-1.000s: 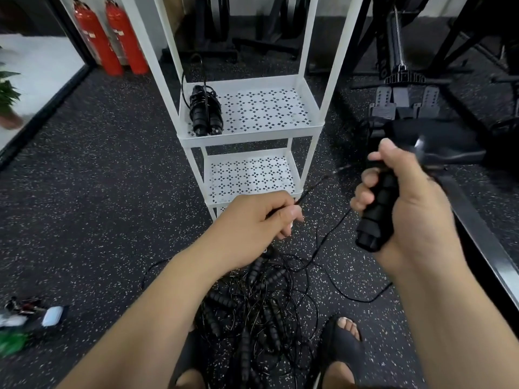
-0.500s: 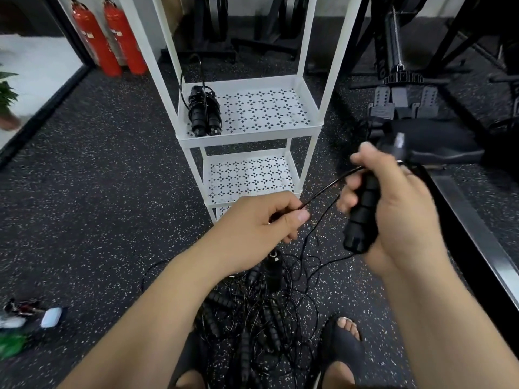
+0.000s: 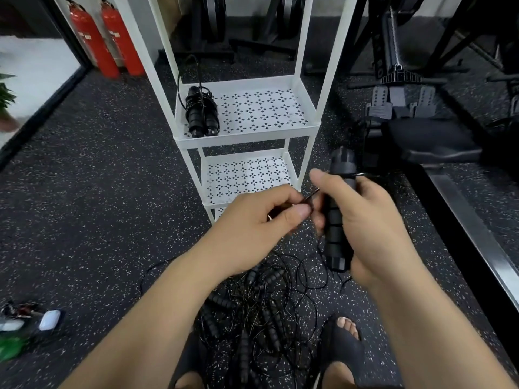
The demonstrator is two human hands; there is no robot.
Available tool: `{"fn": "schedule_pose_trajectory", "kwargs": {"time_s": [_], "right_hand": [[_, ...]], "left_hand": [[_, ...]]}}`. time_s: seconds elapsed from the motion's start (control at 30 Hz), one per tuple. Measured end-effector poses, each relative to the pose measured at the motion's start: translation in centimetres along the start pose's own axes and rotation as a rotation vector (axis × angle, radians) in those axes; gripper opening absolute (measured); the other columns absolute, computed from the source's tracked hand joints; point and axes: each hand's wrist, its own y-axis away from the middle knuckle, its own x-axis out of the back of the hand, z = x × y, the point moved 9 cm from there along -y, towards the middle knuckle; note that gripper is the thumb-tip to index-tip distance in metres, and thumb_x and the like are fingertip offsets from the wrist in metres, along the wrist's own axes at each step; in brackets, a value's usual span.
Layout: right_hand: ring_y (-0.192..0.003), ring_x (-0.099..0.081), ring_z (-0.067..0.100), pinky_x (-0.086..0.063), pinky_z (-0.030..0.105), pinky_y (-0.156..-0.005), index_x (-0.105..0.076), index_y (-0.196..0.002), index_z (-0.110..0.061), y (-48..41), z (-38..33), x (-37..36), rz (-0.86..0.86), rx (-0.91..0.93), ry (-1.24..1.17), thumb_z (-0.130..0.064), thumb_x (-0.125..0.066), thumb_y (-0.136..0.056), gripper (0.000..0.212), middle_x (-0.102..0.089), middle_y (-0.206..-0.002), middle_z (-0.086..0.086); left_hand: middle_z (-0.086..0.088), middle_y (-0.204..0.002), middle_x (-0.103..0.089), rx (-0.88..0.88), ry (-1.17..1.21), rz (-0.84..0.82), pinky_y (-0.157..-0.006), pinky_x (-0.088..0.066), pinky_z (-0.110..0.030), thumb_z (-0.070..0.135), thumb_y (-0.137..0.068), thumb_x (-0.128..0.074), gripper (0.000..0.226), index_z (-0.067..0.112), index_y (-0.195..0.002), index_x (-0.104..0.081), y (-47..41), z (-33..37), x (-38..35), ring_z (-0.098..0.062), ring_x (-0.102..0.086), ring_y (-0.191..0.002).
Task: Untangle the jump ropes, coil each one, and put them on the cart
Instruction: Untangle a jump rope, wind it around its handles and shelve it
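Red extinguishers (image 3: 108, 43) beyond white cart (image 3: 238, 138), tangled ropes (image 3: 264, 310) on floor (image 3: 98, 192) before it.

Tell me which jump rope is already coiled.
The rope on the left of the cart's upper shelf: wound up, handles side by side. The others lie tangled on the floor; the right hand grips one's handle.
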Motion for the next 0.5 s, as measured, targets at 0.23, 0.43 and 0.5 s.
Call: {"fn": "schedule_pose_trajectory", "kwargs": {"time_s": [0.23,0.43,0.5], "right_hand": [[-0.052,-0.046,0.013,-0.04,0.026,-0.049,-0.057,-0.113,-0.008,-0.1,-0.9,0.8,0.059,0.021,-0.307,-0.023,-0.073,-0.099,0.026,-0.055,-0.069,0.001],[-0.055,-0.048,0.014,-0.043,0.026,-0.05,-0.058,-0.11,-0.009,-0.2,-0.9,1.1,0.052,0.02,-0.277,-0.03,-0.073,-0.1,0.028,-0.055,-0.072,0.001],[-0.056,-0.049,0.015,-0.043,0.028,-0.053,-0.062,-0.1,-0.012,-0.2,-0.4,0.8,0.041,-0.019,-0.22,-0.039,-0.074,-0.098,0.03,-0.056,-0.076,0.003]], "left_hand": [[0.027,-0.118,-0.059,0.035,-0.113,-0.095,-0.095,-0.048,-0.029,0.03,-0.089,-0.083,0.031,0.045,-0.102,-0.059,-0.2,-0.8,-1.3,0.007,-0.057,-0.11],[0.032,-0.113,-0.064,0.103,-0.067,-0.027,-0.085,-0.053,-0.023,0.025,-0.095,-0.079,0.044,0.056,-0.118,-0.059,0.0,-2.1,0.1,0.015,-0.061,-0.098],[0.032,-0.114,-0.068,0.111,0.0,0.029,-0.098,-0.054,-0.033,0.03,-0.092,-0.082,0.038,0.053,-0.116,-0.063,-0.1,-2.4,1.0,0.013,-0.064,-0.102]]}}
